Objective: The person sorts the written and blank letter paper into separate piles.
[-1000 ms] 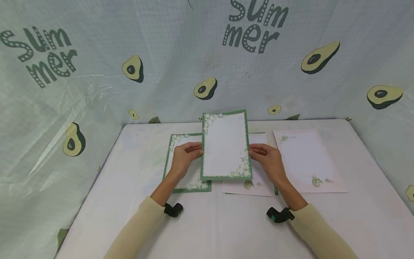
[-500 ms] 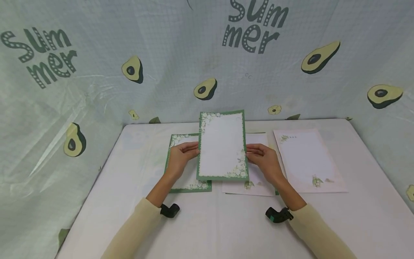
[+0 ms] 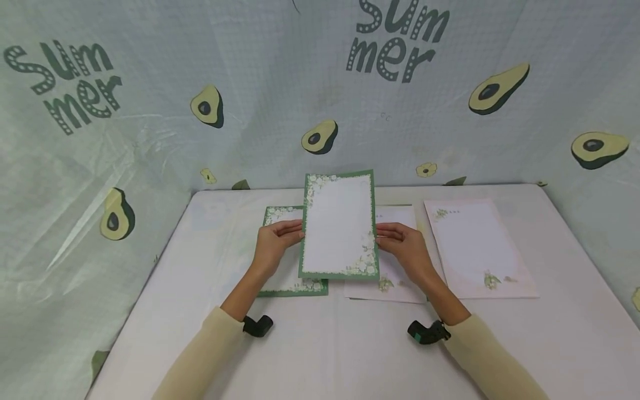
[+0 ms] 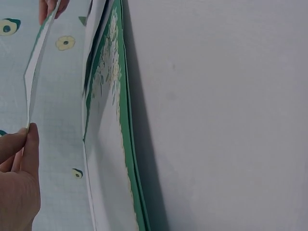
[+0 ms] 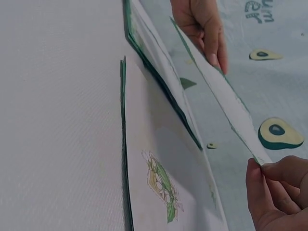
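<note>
A green-bordered sheet of paper (image 3: 340,225) with white flowers at two corners is held up above the table. My left hand (image 3: 272,247) pinches its left edge between thumb and fingers, and my right hand (image 3: 407,250) pinches the right edge. The left wrist view shows the left hand (image 4: 19,183) gripping the sheet (image 4: 36,67) at its edge. From the right wrist, the right hand (image 5: 279,192) shows with thumb and fingertips at the sheet's corner end (image 5: 231,106). Behind it, a green-bordered stack (image 3: 285,278) lies to the left, partly covered.
A middle stack (image 3: 360,291) has a pale pink sheet on top and a green edge beneath. Farther right lies a pink sheet stack (image 3: 475,250) with leaf prints. A cloth wall (image 3: 260,139) printed with avocados rises behind the white table (image 3: 320,355).
Both hands and the held green-bordered sheet have shifted slightly to the left. The stacks on the table have stayed in place.
</note>
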`<state>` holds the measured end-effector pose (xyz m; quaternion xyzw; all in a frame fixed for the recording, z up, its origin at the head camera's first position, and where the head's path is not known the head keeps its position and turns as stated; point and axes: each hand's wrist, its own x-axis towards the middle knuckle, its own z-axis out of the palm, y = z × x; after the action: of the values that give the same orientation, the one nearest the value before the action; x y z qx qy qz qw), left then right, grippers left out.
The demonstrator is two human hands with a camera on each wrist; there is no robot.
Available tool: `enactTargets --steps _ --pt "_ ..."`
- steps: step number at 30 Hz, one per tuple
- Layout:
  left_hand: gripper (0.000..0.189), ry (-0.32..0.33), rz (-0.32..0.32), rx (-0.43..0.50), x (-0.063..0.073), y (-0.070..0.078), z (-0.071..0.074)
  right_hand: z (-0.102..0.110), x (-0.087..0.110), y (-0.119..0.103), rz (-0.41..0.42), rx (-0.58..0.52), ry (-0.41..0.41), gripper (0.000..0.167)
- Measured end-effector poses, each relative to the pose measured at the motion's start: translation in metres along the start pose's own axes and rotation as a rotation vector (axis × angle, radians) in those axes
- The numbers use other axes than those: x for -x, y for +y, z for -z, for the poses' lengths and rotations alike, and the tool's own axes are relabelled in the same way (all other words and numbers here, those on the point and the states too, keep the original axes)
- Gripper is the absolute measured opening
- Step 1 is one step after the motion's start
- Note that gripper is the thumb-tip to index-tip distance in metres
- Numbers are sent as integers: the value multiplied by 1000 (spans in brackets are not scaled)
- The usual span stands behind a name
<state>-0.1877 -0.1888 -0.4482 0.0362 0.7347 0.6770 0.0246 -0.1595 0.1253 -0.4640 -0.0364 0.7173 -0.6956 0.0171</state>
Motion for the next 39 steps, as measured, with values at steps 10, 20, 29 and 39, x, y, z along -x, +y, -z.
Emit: enactTargets --steps 10,20,29,39 --pt "34 -10 25 -35 3 -1 8 -6 -2 3 -10 -24 -15 35" --pt "34 -15 12 -61 5 1 20 -16 -4 2 -19 -27 -17 35" --pt "35 -15 18 -27 6 1 30 -25 -6 2 0 -64 -47 35" --pt "35 16 42 31 8 0 37 -37 -5 5 6 -76 -21 33"
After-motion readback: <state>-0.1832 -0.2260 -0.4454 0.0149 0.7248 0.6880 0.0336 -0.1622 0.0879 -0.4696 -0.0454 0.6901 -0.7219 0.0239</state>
